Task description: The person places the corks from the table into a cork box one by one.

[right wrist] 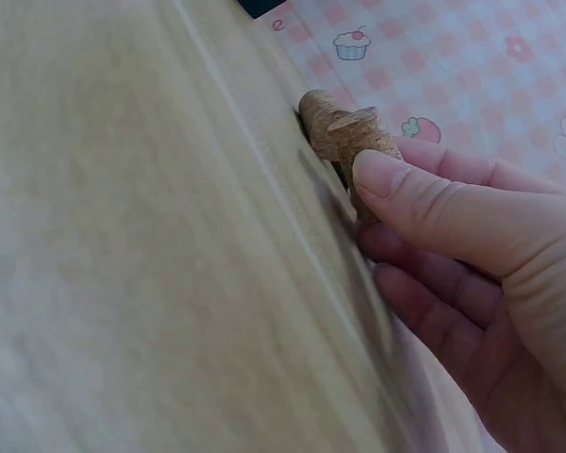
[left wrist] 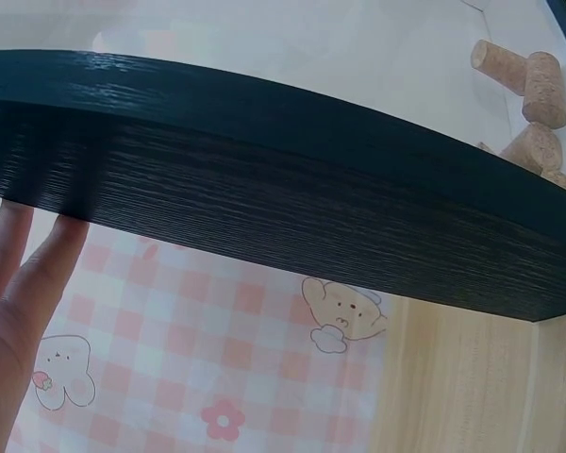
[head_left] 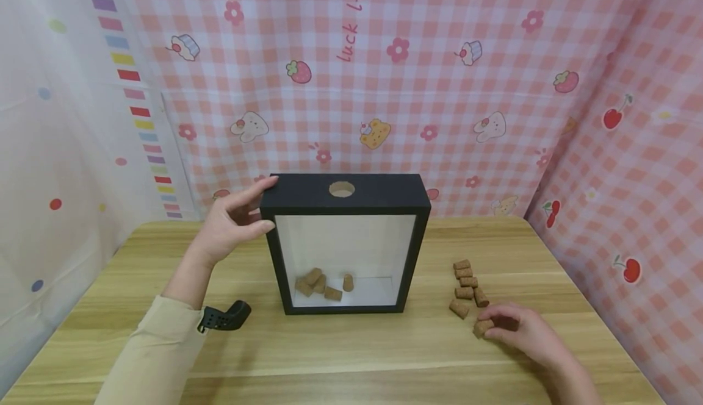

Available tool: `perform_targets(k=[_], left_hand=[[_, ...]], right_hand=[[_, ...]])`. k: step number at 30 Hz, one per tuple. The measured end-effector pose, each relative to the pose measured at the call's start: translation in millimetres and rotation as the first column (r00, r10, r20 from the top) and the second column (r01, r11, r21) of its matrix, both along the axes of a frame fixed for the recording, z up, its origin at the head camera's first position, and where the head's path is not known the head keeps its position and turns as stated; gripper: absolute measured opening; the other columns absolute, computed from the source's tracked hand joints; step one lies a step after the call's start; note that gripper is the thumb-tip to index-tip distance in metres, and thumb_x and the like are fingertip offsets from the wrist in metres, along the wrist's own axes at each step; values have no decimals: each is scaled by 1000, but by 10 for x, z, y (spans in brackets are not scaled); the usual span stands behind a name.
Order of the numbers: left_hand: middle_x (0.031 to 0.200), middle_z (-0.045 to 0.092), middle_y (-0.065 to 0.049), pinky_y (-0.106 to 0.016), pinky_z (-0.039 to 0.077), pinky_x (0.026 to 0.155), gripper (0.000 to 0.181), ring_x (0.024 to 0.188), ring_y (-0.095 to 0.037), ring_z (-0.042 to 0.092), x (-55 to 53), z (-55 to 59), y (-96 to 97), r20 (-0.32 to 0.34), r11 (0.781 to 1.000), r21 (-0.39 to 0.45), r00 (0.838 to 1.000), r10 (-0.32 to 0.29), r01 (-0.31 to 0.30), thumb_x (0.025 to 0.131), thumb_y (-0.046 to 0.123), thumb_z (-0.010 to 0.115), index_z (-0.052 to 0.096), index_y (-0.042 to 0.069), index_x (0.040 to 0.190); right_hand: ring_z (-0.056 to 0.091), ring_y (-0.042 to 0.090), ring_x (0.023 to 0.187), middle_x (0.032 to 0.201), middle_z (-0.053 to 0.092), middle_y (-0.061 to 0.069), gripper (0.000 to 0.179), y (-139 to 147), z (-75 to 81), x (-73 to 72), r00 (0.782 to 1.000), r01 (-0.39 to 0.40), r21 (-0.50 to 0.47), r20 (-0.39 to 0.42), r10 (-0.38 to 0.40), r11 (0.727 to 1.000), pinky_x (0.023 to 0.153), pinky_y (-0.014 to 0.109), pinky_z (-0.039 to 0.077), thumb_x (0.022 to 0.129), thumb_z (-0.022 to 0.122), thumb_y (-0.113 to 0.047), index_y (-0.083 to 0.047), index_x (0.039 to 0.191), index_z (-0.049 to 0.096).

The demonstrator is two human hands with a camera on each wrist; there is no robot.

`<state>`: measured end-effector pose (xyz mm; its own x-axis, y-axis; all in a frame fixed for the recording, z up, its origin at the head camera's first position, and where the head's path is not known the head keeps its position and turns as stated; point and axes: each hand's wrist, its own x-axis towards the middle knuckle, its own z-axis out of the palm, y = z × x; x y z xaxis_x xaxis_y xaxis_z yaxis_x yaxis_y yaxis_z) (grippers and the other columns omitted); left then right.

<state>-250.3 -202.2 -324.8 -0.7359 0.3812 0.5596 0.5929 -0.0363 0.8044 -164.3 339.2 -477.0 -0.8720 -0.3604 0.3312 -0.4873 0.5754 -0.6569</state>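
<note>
A black-framed shadow box (head_left: 343, 207) with a clear front and a round hole in its top stands upright on the table. Several corks (head_left: 332, 294) lie inside along its bottom, and one stands on end. My left hand (head_left: 233, 222) holds the box by its upper left side, thumb at the front edge and fingers at the back; its fingers (left wrist: 45, 269) reach the frame's far edge. To the right of the box, my right hand (head_left: 522, 332) pinches a cork (right wrist: 368, 142) between thumb and fingers, low over the table. Another cork (right wrist: 317, 111) shows just behind it.
Several loose corks (head_left: 464, 293) lie in a rough line on the wooden table (head_left: 351, 356), right of the box. A black strap (head_left: 225, 318) sticks out from the left sleeve's cuff. Patterned cloth (head_left: 439, 75) hangs behind and at both sides.
</note>
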Motion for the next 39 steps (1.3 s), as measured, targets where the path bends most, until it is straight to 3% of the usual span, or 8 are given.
perform_targets(k=[4,8,17,28,37,39], left_hand=[[144,53,4,-25,51,92,67,125,-11,55,2,3,-3,4,1000,-2,1000,5,-5,85,-14,67,50,8,146],[145,52,4,-25,50,92,67,125,-11,55,2,4,-4,6,1000,-6,1000,11,-11,85,-14,67,51,8,146],[148,48,2,-26,49,95,67,128,-10,52,8,0,-5,2,1000,-18,1000,25,-24,85,-14,67,50,7,146],[152,43,-1,-24,48,95,67,131,-9,49,16,-5,-7,9,998,-38,999,54,-53,85,-12,68,51,9,146],[149,47,3,-25,51,91,67,127,-10,53,7,-8,-4,4,999,-22,999,41,-41,84,-14,68,52,9,145],[148,48,3,-24,51,91,67,127,-10,53,4,-6,-3,2,999,-16,999,37,-37,84,-14,68,52,9,145]], right_hand=[[65,3,92,103,71,7,23,-1,47,23,997,8,-79,81,-1,997,75,19,53,82,79,-4,-4,104,74],[66,4,92,104,70,8,24,-23,96,29,997,-1,-142,80,12,990,76,19,54,83,76,2,2,106,72],[65,4,89,102,71,4,25,-125,338,5,1000,14,-137,-24,-17,990,74,18,53,83,74,7,5,108,70],[65,3,87,104,69,-4,28,-313,706,-164,991,81,-159,-95,-97,984,71,19,52,86,72,5,0,113,71],[62,4,90,107,68,2,33,-496,995,-393,971,13,-214,-231,-64,977,72,16,50,83,70,15,3,115,71],[61,5,90,109,67,-1,35,-536,1070,-442,961,-9,-230,-271,-55,973,74,15,49,82,69,18,6,114,70]])
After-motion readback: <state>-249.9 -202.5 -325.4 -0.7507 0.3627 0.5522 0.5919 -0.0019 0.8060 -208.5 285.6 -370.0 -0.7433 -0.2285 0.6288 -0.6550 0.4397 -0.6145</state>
